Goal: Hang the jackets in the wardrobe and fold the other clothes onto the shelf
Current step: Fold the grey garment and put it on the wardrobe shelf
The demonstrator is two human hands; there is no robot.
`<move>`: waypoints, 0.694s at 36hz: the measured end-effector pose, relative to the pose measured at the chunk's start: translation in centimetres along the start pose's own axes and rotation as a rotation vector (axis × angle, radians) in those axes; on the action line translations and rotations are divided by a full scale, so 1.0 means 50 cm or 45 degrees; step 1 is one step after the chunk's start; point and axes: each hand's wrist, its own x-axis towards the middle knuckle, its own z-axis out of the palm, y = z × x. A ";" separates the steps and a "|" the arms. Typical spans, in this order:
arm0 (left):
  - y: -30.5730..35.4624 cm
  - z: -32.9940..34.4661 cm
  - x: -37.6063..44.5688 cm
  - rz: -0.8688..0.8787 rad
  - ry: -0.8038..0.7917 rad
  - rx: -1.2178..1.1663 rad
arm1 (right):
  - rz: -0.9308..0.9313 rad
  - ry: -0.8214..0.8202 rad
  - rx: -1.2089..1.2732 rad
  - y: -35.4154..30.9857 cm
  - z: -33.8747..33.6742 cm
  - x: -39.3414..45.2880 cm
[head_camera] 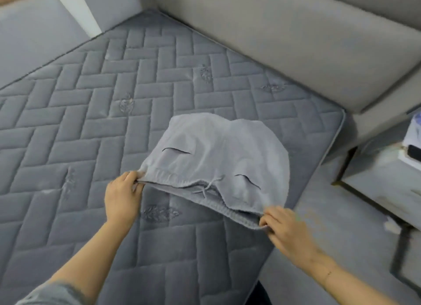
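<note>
- Your grey shorts (216,158) are over the near right part of the mattress (91,113), waistband toward you, legs pointing away toward the headboard.
- The waistband is lifted off the mattress and stretched between your two hands; the far leg ends appear to rest on the quilted top, though blur makes contact hard to confirm.
- A drawstring bow (208,186) hangs at the middle of the waistband; two slit pockets show on the front.
- Your left hand (123,195) holds the left end of the waistband, fingers (134,179) curled and pinching the fabric.
- Your right hand (286,229) holds the right end, fingers (265,221) pinching the elastic edge.
- The mattress is grey with a herringbone quilt and embroidered leaf motifs; no other item lies on it around the shorts.
- A padded beige headboard (284,44) runs along the far right edge of the mattress.
- A nightstand (382,179) stands to the right beside the bed, carrying a white box (410,149); its details are blurred.
- Grey floor (34,35) shows beyond the far left edge.
</note>
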 end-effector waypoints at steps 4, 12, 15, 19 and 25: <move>-0.161 0.134 -0.159 -0.305 -0.186 -0.090 | -0.025 -0.267 0.014 -0.074 0.238 -0.104; -0.299 0.257 -0.298 -0.600 -0.037 -0.301 | 0.084 -0.411 0.167 -0.161 0.475 -0.210; -0.304 0.276 -0.303 -0.661 0.025 -0.295 | 0.101 -0.461 0.186 -0.169 0.488 -0.214; -0.281 0.281 -0.305 -0.835 0.013 -0.540 | 0.168 -0.550 0.252 -0.181 0.471 -0.202; -0.215 0.254 -0.271 -1.634 0.266 -1.506 | 0.451 -0.990 0.668 -0.168 0.424 -0.181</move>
